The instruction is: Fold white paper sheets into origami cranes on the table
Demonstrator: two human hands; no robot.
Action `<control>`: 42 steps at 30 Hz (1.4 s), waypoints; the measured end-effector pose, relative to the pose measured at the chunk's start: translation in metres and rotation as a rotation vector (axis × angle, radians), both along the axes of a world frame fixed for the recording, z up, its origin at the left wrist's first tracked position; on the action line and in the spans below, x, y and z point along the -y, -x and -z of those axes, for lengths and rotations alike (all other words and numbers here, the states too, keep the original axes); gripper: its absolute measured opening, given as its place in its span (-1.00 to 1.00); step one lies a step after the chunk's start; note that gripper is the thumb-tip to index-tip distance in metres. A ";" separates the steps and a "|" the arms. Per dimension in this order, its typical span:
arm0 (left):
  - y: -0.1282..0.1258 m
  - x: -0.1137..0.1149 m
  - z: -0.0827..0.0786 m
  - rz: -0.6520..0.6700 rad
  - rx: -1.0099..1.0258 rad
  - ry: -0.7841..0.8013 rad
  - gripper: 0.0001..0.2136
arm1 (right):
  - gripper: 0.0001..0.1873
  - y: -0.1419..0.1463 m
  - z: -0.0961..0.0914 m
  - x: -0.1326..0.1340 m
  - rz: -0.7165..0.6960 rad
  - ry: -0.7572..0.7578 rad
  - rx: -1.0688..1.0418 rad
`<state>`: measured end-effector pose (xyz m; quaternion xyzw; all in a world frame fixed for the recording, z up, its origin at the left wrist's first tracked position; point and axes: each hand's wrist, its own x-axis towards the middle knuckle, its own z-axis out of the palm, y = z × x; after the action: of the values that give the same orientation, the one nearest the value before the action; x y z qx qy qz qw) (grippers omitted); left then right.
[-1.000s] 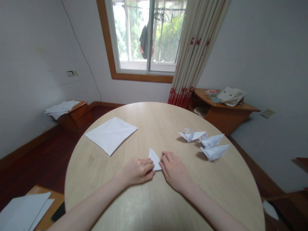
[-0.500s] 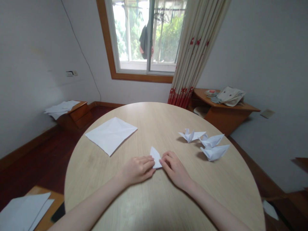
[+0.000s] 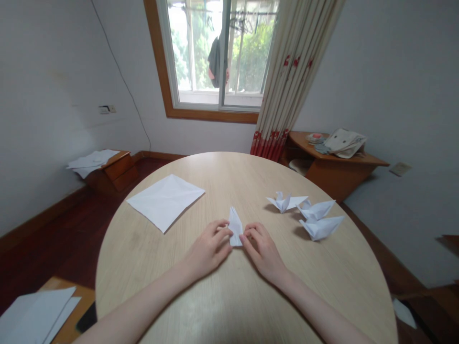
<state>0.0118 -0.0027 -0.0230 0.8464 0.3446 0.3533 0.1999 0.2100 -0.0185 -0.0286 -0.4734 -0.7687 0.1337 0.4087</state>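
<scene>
A small piece of folded white paper point(image 3: 235, 230) lies near the middle of the round table, its narrow split tip pointing away from me. My left hand point(image 3: 210, 246) is at its left side, fingers curled with the tips on the paper's edge. From the right, my right hand point(image 3: 261, 248) grips the lower right edge between thumb and bent fingers. Right of my hands stand three folded paper cranes: one farther back point(image 3: 281, 203), one in the middle point(image 3: 315, 209) and one nearest point(image 3: 320, 228).
A creased square sheet point(image 3: 167, 200) lies flat at the table's point(image 3: 229, 167) left. More white sheets point(image 3: 36, 310) rest on a wooden surface at lower left, others on a low cabinet point(image 3: 120, 169). A corner desk point(image 3: 340, 162) with a cloth bag stands beyond, by the curtain.
The folded paper has turned more upright, its tip now farther from me and slightly right. My left hand's fingers have lifted from lying flat over it and curled at its edge.
</scene>
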 end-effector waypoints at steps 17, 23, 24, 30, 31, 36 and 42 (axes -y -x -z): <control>-0.008 0.002 -0.005 0.046 0.345 0.472 -0.86 | -0.88 0.002 -0.007 0.005 -0.113 -0.073 -0.114; -0.008 0.003 -0.005 0.054 0.363 0.523 -0.78 | -0.90 0.002 -0.008 0.007 -0.145 -0.042 -0.139; -0.008 0.004 -0.005 0.052 0.362 0.535 -0.76 | -0.90 0.003 -0.009 0.007 -0.145 -0.036 -0.141; -0.007 0.004 -0.004 -0.008 0.314 0.563 -0.58 | -0.88 0.004 -0.008 0.007 -0.139 0.009 -0.149; -0.006 0.004 -0.004 -0.021 0.305 0.558 -0.57 | -0.88 0.004 -0.007 0.007 -0.136 0.016 -0.153; -0.007 0.004 -0.004 -0.043 0.293 0.536 -0.57 | -0.91 0.004 -0.005 0.006 -0.137 0.047 -0.155; -0.008 0.005 -0.005 -0.013 0.305 0.531 -0.59 | -0.90 0.005 -0.001 0.006 -0.122 0.030 -0.136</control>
<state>0.0199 -0.0080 -0.0178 0.6996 0.3963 0.3750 0.4614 0.2051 -0.0249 -0.0276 -0.4218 -0.7643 0.2018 0.4440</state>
